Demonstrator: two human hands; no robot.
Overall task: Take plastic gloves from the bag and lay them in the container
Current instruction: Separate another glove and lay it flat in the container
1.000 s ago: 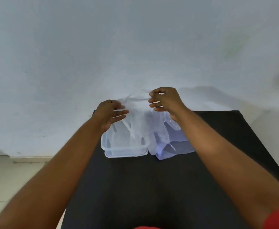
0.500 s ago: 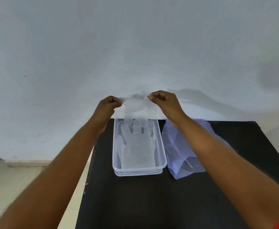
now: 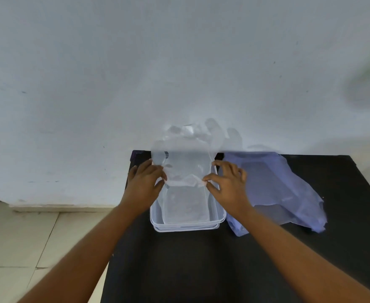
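Note:
A clear plastic glove (image 3: 187, 165) is stretched over the far half of the clear rectangular container (image 3: 188, 225). Its fingers lean up against the white wall behind. My left hand (image 3: 144, 182) pinches the glove's cuff edge at the left. At the right end of that cuff, my right hand (image 3: 226, 182) pinches it too. Both hands hover over the container's middle. More clear gloves lie flat inside the container. The pale purple plastic bag (image 3: 276, 189) lies crumpled on the table just right of the container.
The black table (image 3: 201, 270) stands against a white wall (image 3: 179, 62). Its left edge runs just left of the container, with a tiled floor (image 3: 26, 248) below. The bag covers the table's right rear part.
Both hands have come down and toward me with the glove, from wall height to just over the container. The glove now drapes over the container's far end.

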